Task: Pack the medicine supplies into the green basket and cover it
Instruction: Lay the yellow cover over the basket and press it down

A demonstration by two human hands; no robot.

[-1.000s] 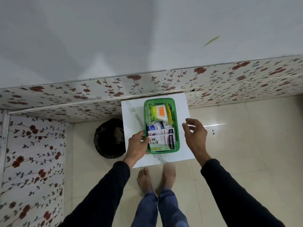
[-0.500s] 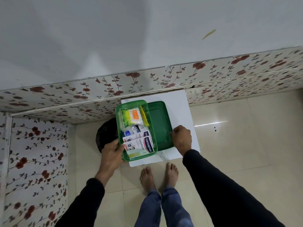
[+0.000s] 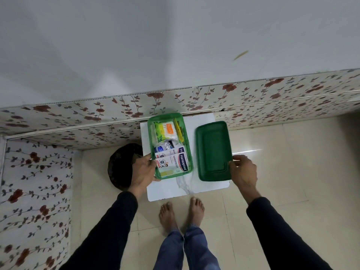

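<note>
The green basket (image 3: 151, 131) is full of medicine supplies: Hansaplast plaster boxes (image 3: 175, 161), a Tulips cotton-bud pack (image 3: 165, 131) and small packets. My left hand (image 3: 143, 169) grips the basket's near left corner and holds it over the left part of the small white table (image 3: 175, 189). The dark green lid (image 3: 213, 151) is apart from the basket, to its right, over the table's right side. My right hand (image 3: 242, 170) holds the lid by its near right edge.
A black bin (image 3: 120, 164) stands on the floor left of the table. A flower-patterned wall panel (image 3: 97, 114) runs behind the table and down the left. My bare feet (image 3: 181, 213) stand on the tiled floor in front.
The lid was under the basket. My left hand lifted the basket off to the left, and my right hand drew the lid out to the right, so the two are now side by side.
</note>
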